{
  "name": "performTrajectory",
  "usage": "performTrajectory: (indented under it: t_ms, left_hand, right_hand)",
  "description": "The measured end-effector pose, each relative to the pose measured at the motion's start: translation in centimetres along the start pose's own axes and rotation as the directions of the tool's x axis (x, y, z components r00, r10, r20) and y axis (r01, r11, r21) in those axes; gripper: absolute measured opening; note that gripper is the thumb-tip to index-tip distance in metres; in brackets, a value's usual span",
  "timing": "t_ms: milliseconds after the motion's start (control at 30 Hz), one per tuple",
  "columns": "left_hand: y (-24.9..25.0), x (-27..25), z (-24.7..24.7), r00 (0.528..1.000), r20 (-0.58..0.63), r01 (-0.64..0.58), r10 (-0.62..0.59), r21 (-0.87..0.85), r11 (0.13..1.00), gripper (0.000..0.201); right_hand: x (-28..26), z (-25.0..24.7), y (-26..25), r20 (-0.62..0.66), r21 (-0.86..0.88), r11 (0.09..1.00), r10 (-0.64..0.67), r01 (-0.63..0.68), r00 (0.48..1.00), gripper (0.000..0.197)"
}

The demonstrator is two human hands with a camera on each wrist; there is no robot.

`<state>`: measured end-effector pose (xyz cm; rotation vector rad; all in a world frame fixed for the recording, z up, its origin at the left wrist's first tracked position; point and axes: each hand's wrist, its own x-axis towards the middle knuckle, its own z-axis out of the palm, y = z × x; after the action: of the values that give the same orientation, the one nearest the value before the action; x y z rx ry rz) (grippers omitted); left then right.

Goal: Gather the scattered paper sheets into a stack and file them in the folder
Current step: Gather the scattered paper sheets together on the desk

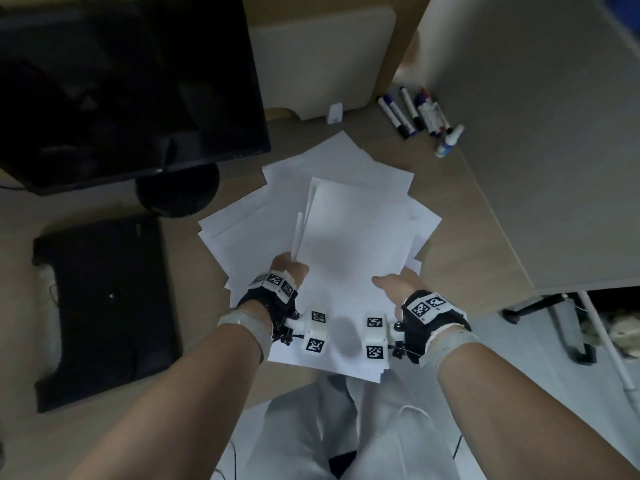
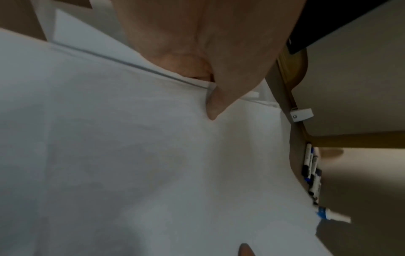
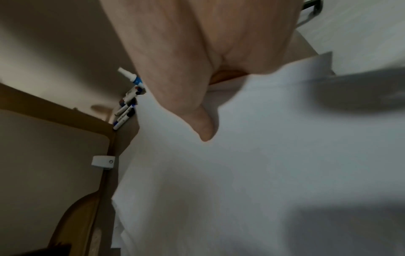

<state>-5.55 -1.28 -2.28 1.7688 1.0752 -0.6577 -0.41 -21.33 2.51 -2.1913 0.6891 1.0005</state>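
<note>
The surface (image 1: 467, 244) carries a fanned spread of loose sheets (image 1: 311, 168) beyond both grips. Nearer, a half-squared stack (image 1: 349, 237) is pinched at its two near edges, left hand (image 1: 289, 268) and right hand (image 1: 398, 282) each holding it thumb on top. Uneven edges could slip or crease if lifted; the black folder (image 1: 104, 306) lies well left.
</note>
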Motion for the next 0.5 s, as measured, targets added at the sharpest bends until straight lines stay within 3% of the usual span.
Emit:
performTrajectory:
  t_ms: [100,200,267,333,367,433,500]
  left_hand:
    - [0.7,-0.5,-2.6,0.998,-0.054,0.001,-0.007,-0.120,0.993,0.038]
    - [0.5,0.7,-4.7,0.985,-0.125,0.099,-0.122,-0.180,0.979,0.092]
    - [-3.2,6.5,-4.6,0.949,-0.164,0.243,-0.270,-0.164,0.956,0.122]
    - [-5.8,8.9,-4.3,0.907,-0.133,0.373,-0.400,-0.191,0.908,0.147]
    - [-6.3,8.4,-4.3,0.899,-0.097,0.394,-0.428,-0.247,0.885,0.135]
    - [-3.8,4.1,-4.8,0.904,-0.027,0.398,-0.427,-0.312,0.863,0.089]
    - [-1.6,0.9,-5.1,0.911,-0.005,0.377,-0.411,-0.388,0.841,0.073]
  right_hand:
    - [0.2,1.2,-2.1,0.073,0.121,0.993,0.004,-0.013,0.997,0.062]
    - [1.2,3.4,-4.0,0.104,0.120,0.990,-0.092,0.079,0.990,0.056]
    - [2.3,4.7,-5.4,0.097,0.045,0.979,-0.204,0.201,0.974,0.037]
    - [3.2,5.6,-6.8,0.103,-0.092,0.950,-0.290,0.299,0.951,0.029]
    - [3.7,6.1,-7.4,0.118,-0.170,0.925,-0.322,0.338,0.939,0.030]
    - [4.5,6.9,-8.9,0.181,-0.356,0.851,-0.342,0.386,0.922,0.036]
    - [5.1,7.7,-9.8,0.207,-0.500,0.783,-0.306,0.370,0.929,0.047]
